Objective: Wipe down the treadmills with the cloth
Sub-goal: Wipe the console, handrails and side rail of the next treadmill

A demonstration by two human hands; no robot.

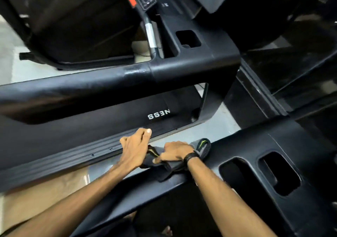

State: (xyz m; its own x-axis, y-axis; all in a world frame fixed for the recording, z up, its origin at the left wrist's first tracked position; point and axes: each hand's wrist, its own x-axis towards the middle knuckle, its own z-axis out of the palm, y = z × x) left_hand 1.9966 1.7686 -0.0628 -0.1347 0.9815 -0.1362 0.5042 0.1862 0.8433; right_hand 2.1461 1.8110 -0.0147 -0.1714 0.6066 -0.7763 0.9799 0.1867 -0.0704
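A dark grey cloth [202,146] with neon-green stripes lies bunched over the black handrail [138,189] of the near treadmill, low in the view. My right hand [176,152] grips the cloth from above, fingers curled round it, a black watch on the wrist. My left hand [135,146] is just to its left, fingers bent downward at the cloth's left end and thumb raised; whether it holds the cloth I cannot tell. The near treadmill's console [273,173] with two recessed holders spreads to the right.
A second black treadmill stands beyond, its thick handrail [91,83] crossing the view, its side rail [73,156] and belt deck [91,127] below bearing white letters. Pale floor [209,127] shows between the machines. A third machine's frame is at upper left.
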